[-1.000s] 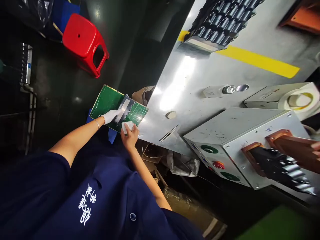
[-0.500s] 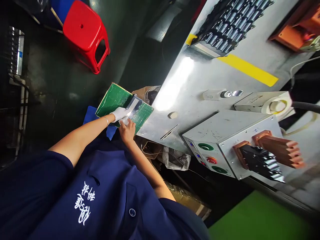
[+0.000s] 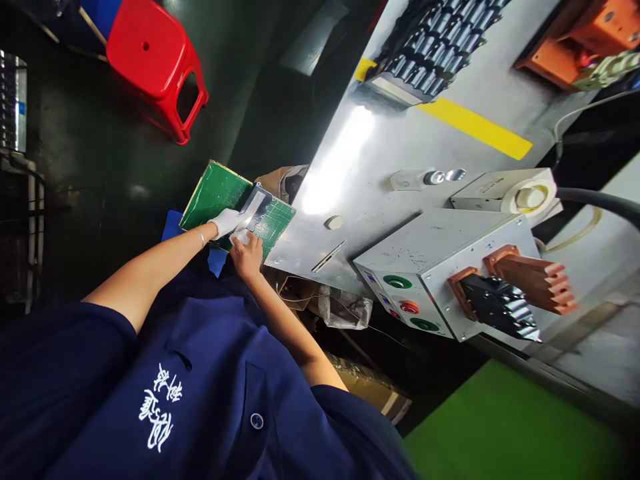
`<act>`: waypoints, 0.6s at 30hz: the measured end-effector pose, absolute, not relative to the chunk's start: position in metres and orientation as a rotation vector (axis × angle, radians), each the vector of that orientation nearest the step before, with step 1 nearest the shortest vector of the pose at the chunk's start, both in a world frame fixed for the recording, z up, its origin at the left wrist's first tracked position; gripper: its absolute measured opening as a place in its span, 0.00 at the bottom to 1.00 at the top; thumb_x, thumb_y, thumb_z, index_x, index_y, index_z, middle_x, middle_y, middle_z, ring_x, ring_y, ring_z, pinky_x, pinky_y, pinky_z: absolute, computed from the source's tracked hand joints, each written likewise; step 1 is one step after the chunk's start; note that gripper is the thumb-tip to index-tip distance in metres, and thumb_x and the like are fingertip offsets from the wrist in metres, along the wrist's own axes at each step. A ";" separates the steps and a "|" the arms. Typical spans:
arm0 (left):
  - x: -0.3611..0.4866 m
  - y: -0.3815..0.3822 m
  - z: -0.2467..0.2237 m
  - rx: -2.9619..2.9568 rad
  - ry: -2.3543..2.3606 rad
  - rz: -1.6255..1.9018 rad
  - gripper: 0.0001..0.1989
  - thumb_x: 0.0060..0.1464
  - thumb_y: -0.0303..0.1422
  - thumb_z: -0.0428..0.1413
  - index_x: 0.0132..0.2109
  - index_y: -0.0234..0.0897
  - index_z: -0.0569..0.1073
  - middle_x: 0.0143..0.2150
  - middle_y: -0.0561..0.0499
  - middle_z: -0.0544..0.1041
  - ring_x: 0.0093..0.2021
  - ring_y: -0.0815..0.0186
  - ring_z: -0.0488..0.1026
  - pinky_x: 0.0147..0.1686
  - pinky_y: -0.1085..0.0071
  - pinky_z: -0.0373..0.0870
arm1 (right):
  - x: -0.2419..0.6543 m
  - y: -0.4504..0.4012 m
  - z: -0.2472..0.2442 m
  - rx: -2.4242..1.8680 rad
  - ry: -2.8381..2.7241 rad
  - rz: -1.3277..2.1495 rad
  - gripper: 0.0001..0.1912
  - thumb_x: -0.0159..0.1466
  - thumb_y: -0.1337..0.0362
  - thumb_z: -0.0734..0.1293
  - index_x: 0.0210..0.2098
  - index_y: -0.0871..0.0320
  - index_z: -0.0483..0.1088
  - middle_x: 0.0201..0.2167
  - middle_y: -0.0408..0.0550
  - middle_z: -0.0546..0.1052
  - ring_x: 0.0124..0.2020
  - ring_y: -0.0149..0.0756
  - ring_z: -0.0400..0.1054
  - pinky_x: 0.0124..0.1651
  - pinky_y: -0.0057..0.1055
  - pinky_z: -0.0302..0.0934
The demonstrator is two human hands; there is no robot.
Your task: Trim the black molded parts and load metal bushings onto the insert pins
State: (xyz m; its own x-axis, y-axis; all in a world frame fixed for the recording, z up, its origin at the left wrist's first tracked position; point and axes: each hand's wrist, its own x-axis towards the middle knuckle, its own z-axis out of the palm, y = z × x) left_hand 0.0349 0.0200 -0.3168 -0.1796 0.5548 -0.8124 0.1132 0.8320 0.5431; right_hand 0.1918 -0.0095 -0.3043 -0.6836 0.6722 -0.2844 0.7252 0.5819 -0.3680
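A green board with a scratched surface and pale edges stands beside the metal table's near corner. On it lies a dark flat plate with a pale strip along it. My left hand, in a white glove with a bracelet at the wrist, grips the near side of this plate, its fingertips partly hidden. Just beside it, my bare right hand has its fingers closed on a crumpled white wad, pressed against the plate's near end. Whether the wad is cloth or paper I cannot tell.
A metal table carries stacked black ribbed parts, a small white bottle and a control box with a red button. A red stool stands on the dark floor. Orange fixtures sit at the far right.
The whole view has shifted, so everything appears slightly further left and up. Both hands stay at the plate, and the right still holds the white wad.
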 end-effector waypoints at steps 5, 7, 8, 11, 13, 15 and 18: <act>0.035 0.018 -0.316 0.491 1.727 0.428 0.20 0.55 0.42 0.56 0.21 0.34 0.67 0.19 0.56 0.65 0.24 0.71 0.59 0.25 0.73 0.58 | 0.182 -0.002 -0.303 1.124 2.658 -0.750 0.18 0.66 0.61 0.63 0.54 0.49 0.72 0.56 0.57 0.65 0.47 0.45 0.57 0.46 0.38 0.56; 0.035 0.017 -0.314 0.479 1.733 0.431 0.21 0.54 0.43 0.57 0.20 0.35 0.66 0.17 0.56 0.63 0.23 0.72 0.58 0.24 0.73 0.57 | 0.187 -0.002 -0.299 1.090 2.639 -0.809 0.18 0.66 0.62 0.63 0.55 0.49 0.72 0.56 0.57 0.66 0.47 0.45 0.57 0.45 0.38 0.57; 0.035 0.017 -0.313 0.471 1.738 0.435 0.21 0.53 0.44 0.58 0.20 0.36 0.65 0.17 0.57 0.62 0.22 0.72 0.58 0.24 0.73 0.57 | 0.193 -0.001 -0.297 1.087 2.639 -0.851 0.18 0.66 0.62 0.63 0.54 0.48 0.72 0.55 0.56 0.66 0.46 0.44 0.58 0.44 0.38 0.57; 0.034 0.015 -0.308 0.426 1.746 0.456 0.21 0.52 0.47 0.58 0.21 0.36 0.66 0.16 0.57 0.62 0.22 0.71 0.59 0.26 0.72 0.59 | 0.224 0.013 -0.293 1.153 2.654 -0.959 0.15 0.64 0.61 0.66 0.50 0.47 0.75 0.53 0.52 0.69 0.47 0.42 0.59 0.46 0.36 0.59; 0.034 0.015 -0.304 0.385 1.733 0.487 0.21 0.50 0.50 0.58 0.24 0.35 0.70 0.19 0.55 0.67 0.25 0.69 0.63 0.29 0.71 0.63 | 0.256 0.041 -0.295 1.271 2.643 -0.958 0.17 0.62 0.59 0.67 0.52 0.50 0.74 0.53 0.53 0.68 0.49 0.43 0.59 0.49 0.37 0.59; 0.035 0.015 -0.300 0.342 1.713 0.528 0.23 0.48 0.53 0.58 0.29 0.34 0.74 0.24 0.52 0.74 0.30 0.65 0.69 0.35 0.70 0.67 | 0.293 0.085 -0.303 1.520 2.571 -0.903 0.23 0.63 0.58 0.66 0.56 0.59 0.70 0.55 0.60 0.65 0.52 0.47 0.59 0.49 0.40 0.60; 0.039 0.015 -0.294 0.282 1.703 0.578 0.28 0.44 0.57 0.58 0.34 0.33 0.77 0.32 0.48 0.79 0.39 0.62 0.73 0.43 0.68 0.69 | 0.349 0.167 -0.320 2.141 2.241 -0.742 0.26 0.65 0.57 0.63 0.58 0.67 0.66 0.53 0.66 0.65 0.54 0.48 0.57 0.51 0.44 0.57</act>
